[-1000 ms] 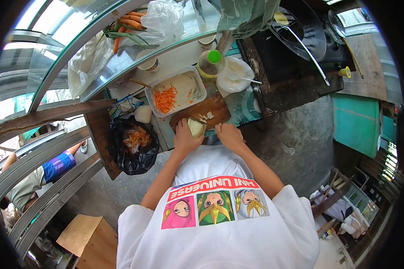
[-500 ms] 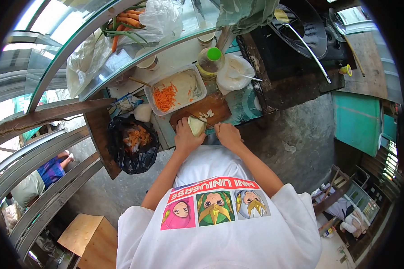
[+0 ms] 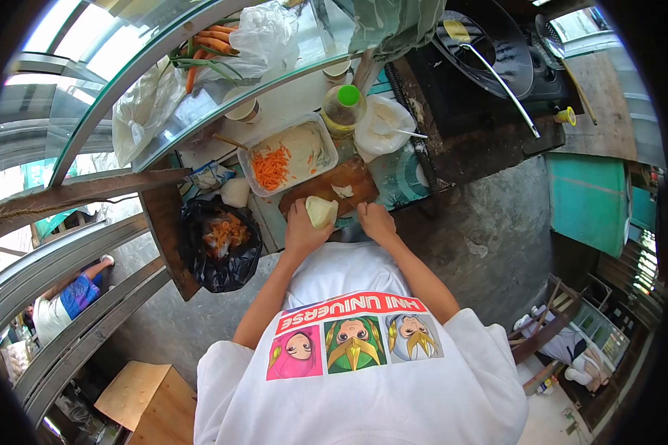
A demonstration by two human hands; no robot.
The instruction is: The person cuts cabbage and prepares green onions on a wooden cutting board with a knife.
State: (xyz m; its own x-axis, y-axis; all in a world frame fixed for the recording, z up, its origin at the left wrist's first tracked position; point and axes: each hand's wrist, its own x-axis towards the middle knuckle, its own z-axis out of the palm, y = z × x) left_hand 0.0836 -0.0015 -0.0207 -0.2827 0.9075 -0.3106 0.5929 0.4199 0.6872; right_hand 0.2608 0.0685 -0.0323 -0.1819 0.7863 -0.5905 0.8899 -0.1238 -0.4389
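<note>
A pale green vegetable piece, possibly cabbage (image 3: 321,212), stands at the front edge of the brown cutting board (image 3: 362,180), with my left hand (image 3: 303,228) wrapped round its left side. To its right, my right hand (image 3: 378,223) is closed on a knife, of which only a thin dark part shows; its handle is hidden in the fist. Pale cut slices (image 3: 342,191) lie on the board. Just behind the board sits a clear plastic tub (image 3: 332,152) with shredded carrot (image 3: 270,166) in its left part and a pale mass beside it.
A black bag (image 3: 243,273) of orange peelings is at the left. Behind the board stand a green-capped bottle (image 3: 343,113) and a white bag-lined container (image 3: 384,122). At the back right is a black pan (image 3: 508,67) with a ladle. Whole carrots (image 3: 214,41) lie behind glass. A person (image 3: 63,300) is at far left.
The vegetable piece now shows more of its pale face, turned up. More cut slices lie together on the board. The view has shifted slightly, and the person at far left has changed posture.
</note>
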